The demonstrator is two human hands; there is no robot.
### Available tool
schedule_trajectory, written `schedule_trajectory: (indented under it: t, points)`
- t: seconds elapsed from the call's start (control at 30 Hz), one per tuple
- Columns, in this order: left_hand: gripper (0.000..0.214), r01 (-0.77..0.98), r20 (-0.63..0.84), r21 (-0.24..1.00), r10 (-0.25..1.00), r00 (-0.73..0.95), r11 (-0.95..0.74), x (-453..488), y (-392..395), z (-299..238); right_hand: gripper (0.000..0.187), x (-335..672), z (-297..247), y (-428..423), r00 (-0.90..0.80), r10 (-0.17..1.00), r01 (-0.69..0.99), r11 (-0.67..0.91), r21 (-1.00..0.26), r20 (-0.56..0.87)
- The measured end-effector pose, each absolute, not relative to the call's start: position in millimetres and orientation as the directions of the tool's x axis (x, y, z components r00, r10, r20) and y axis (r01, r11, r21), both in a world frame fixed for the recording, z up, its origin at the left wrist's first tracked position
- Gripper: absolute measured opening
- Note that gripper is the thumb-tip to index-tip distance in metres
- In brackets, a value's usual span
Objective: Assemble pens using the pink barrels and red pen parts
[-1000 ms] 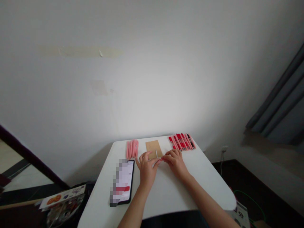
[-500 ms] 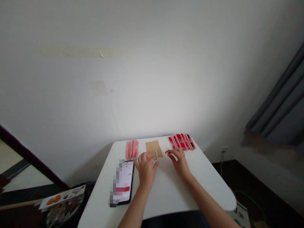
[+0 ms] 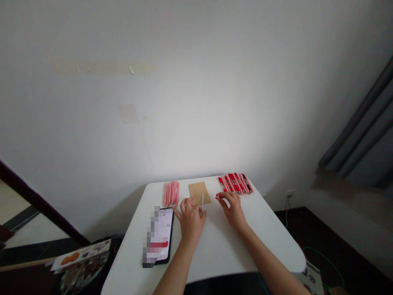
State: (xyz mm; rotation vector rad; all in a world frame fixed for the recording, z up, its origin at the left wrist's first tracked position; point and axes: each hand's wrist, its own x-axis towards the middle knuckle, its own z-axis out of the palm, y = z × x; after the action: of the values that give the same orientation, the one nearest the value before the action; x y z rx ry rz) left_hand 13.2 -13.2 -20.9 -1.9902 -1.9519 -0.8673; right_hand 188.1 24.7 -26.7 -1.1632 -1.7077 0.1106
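Observation:
My left hand point(image 3: 190, 221) is over the middle of the white table point(image 3: 221, 246), its thumb and fingers closed around a thin, pale stick like a pen refill point(image 3: 202, 198). The stick stands nearly upright in front of a brown paper sheet point(image 3: 197, 189). To the right, my right hand point(image 3: 232, 208) pinches a small red-and-white piece point(image 3: 217, 196); its exact kind is too small to make out. Behind that hand lies a row of pink pens with red or black parts point(image 3: 236, 183). Several plain pink pen barrels point(image 3: 171, 193) lie side by side at the back left.
A phone point(image 3: 161, 237) showing a partly blurred screen lies left of my left forearm. The table's back edge meets the wall point(image 3: 196, 102). A box and a bag of odds and ends point(image 3: 84, 266) stand below on the left, and a grey curtain point(image 3: 362, 135) hangs at the right.
My left hand has shifted slightly, and the thin stick now stands more upright. My right hand has moved a little to the right with the small red-and-white piece.

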Motion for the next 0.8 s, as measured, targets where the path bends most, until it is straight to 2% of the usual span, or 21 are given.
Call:
schedule_trajectory:
  t: [0.43, 0.8]
  points:
    - [0.013, 0.963, 0.558, 0.263, 0.823, -0.108, -0.052, 13.6, -13.6, -17.7, 0.021, 188.2, -29.4, 25.7, -0.040, 0.722, 0.693, 0.517, -0.502, 0.690]
    - [0.012, 0.875, 0.581, 0.435, 0.809, -0.091, -0.214, 15.3, -13.7, -11.6, 0.027, 185.6, -34.6, 31.7, -0.023, 0.786, 0.584, 0.512, -0.629, 0.618]
